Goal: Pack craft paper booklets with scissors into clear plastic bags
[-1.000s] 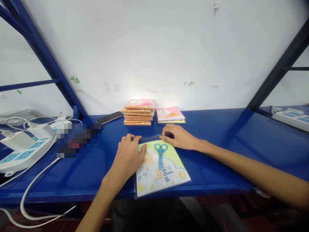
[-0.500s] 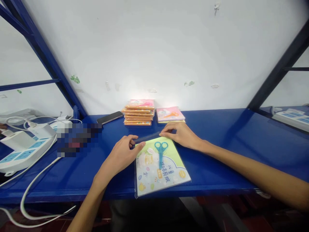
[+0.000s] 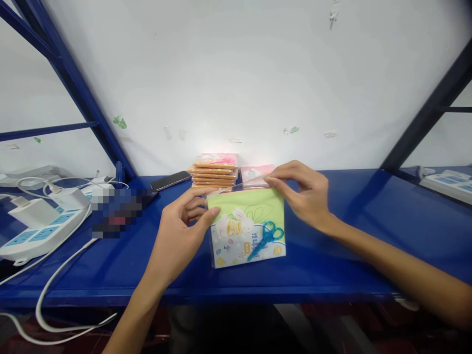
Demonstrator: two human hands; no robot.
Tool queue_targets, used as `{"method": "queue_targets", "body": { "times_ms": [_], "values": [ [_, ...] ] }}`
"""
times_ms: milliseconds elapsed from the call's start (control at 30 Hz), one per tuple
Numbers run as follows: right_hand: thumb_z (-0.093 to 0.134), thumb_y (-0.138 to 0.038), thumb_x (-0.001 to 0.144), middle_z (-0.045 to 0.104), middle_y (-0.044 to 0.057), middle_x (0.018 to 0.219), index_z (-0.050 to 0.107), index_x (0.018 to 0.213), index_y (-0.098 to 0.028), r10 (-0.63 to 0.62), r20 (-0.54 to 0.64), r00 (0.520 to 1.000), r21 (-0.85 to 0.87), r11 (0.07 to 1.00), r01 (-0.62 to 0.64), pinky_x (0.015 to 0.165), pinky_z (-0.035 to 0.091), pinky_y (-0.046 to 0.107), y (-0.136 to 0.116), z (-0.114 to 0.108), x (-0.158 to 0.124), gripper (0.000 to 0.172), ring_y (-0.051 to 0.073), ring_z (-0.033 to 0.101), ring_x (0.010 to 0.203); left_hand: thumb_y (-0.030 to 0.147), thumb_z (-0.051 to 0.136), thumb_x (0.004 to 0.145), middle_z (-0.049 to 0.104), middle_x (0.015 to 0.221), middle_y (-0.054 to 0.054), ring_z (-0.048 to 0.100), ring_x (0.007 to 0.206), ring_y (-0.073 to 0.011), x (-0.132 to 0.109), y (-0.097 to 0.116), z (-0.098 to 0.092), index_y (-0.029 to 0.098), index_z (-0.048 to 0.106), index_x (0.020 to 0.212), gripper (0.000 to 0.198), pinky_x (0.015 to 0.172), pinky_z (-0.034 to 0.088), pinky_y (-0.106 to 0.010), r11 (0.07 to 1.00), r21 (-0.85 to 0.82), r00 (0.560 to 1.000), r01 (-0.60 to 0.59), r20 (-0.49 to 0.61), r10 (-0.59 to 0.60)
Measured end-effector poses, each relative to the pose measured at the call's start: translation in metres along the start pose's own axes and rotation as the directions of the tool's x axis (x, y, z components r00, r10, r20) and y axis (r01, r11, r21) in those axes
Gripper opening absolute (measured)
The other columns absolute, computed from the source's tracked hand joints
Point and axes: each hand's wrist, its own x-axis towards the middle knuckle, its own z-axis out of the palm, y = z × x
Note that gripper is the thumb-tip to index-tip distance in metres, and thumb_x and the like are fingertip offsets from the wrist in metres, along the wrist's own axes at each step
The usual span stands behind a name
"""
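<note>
1. White wall (image 3: 236,73) with torn scraps (image 3: 119,122) rises behind the blue desk (image 3: 324,268).
2. Along its back edge, near the middle: phone (image 3: 170,180), packet stack (image 3: 213,175) and pink packet (image 3: 253,172), partly hidden.
3. Power strip (image 3: 47,227) and white cables (image 3: 38,302) crowd the left end.
4. Near mid front edge, the scissors packet (image 3: 238,227): left hand (image 3: 180,231), half curled, grips its upper left corner; right hand (image 3: 304,194), nearly closed, pinches film (image 3: 245,184) at upper right.
</note>
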Motion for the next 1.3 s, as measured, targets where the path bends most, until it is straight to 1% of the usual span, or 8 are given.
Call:
{"method": "queue_targets", "body": {
  "times_ms": [100,233,367,567,633,767,933,1300],
  "values": [
    [0.069,-0.037,0.094,0.075,0.005,0.094,0.078,0.092,-0.027,0.027,0.093,0.995,0.026,0.999,-0.029,0.073,0.058,0.038,0.003,0.004,-0.001,0.014,0.021,0.068,0.085,0.038,0.073,0.083,0.073,0.087,-0.003,0.071,0.083,-0.0226,0.002,-0.005,-0.002,0.021,0.067,0.115,0.037,0.075,0.057,-0.034,0.998,0.035,0.999,0.042,0.001,-0.042],
    [0.069,-0.037,0.093,0.076,0.005,0.097,0.076,0.105,-0.025,0.152,0.254,0.955,0.094,0.979,-0.181,0.08,0.059,0.039,0.017,0.012,-0.005,0.018,0.021,0.071,0.089,0.042,0.069,0.084,0.069,0.073,-0.001,0.066,0.068,-0.0189,0.008,-0.017,-0.003,0.018,0.068,0.109,0.035,0.06,0.048,-0.027,0.984,0.153,0.995,0.096,-0.015,-0.095],
    [0.073,-0.031,0.09,0.077,0.003,0.092,0.066,0.129,-0.025,0.224,0.411,0.884,0.129,0.945,-0.299,0.086,0.059,0.04,0.031,0.018,-0.01,0.04,0.021,0.073,0.087,0.046,0.064,0.085,0.072,0.072,-0.003,0.066,0.069,-0.0208,0.013,-0.027,-0.006,0.016,0.071,0.099,0.034,0.061,0.045,-0.028,0.949,0.278,0.987,0.147,0.02,-0.159],
    [0.066,-0.028,0.094,0.079,0.003,0.103,0.079,0.102,-0.025,0.144,0.583,0.8,-0.047,0.988,-0.144,0.088,0.055,0.04,0.044,0.021,-0.016,0.015,0.022,0.072,0.095,0.039,0.055,0.089,0.076,0.086,-0.006,0.068,0.08,-0.0249,0.015,-0.046,-0.011,0.022,0.077,0.094,0.028,0.074,0.05,-0.037,0.757,0.653,0.993,0.039,0.059,-0.102],
    [0.063,-0.027,0.096,0.079,0.003,0.105,0.078,0.101,-0.025,0.106,0.607,0.788,-0.075,0.994,-0.077,0.089,0.054,0.04,0.044,0.022,-0.018,0.016,0.022,0.072,0.096,0.037,0.053,0.09,0.074,0.091,-0.008,0.067,0.083,-0.0261,0.016,-0.051,-0.011,0.023,0.077,0.094,0.029,0.078,0.051,-0.04,0.689,0.724,0.995,-0.012,0.076,-0.063],
    [0.061,-0.024,0.097,0.078,0.004,0.103,0.076,0.101,-0.024,0.096,0.616,0.782,-0.139,0.99,-0.012,0.085,0.053,0.038,0.04,0.023,-0.022,0.015,0.022,0.071,0.093,0.037,0.052,0.093,0.072,0.107,-0.011,0.065,0.102,-0.03,0.014,-0.058,-0.006,0.021,0.074,0.109,0.032,0.092,0.05,-0.046,0.667,0.741,0.994,-0.078,0.112,-0.008],
    [0.06,-0.02,0.095,0.077,0.005,0.104,0.073,0.1,-0.022,0.095,0.624,0.776,-0.181,0.983,0.025,0.085,0.052,0.038,0.035,0.024,-0.024,0.014,0.023,0.07,0.093,0.036,0.053,0.097,0.066,0.127,-0.012,0.057,0.118,-0.0306,0.011,-0.056,0.002,0.019,0.063,0.133,0.042,0.105,0.043,-0.049,0.611,0.745,0.954,-0.269,0.294,0.063],
    [0.058,-0.017,0.093,0.074,0.006,0.102,0.069,0.105,-0.021,0.086,0.638,0.765,-0.2,0.978,0.057,0.084,0.052,0.037,0.035,0.025,-0.025,0.017,0.023,0.068,0.092,0.03,0.053,0.099,0.07,0.115,-0.011,0.059,0.105,-0.0292,0.01,-0.051,0.006,0.017,0.069,0.121,0.03,0.096,0.046,-0.047,0.537,0.774,0.933,-0.334,0.353,0.072]
  ]
}}
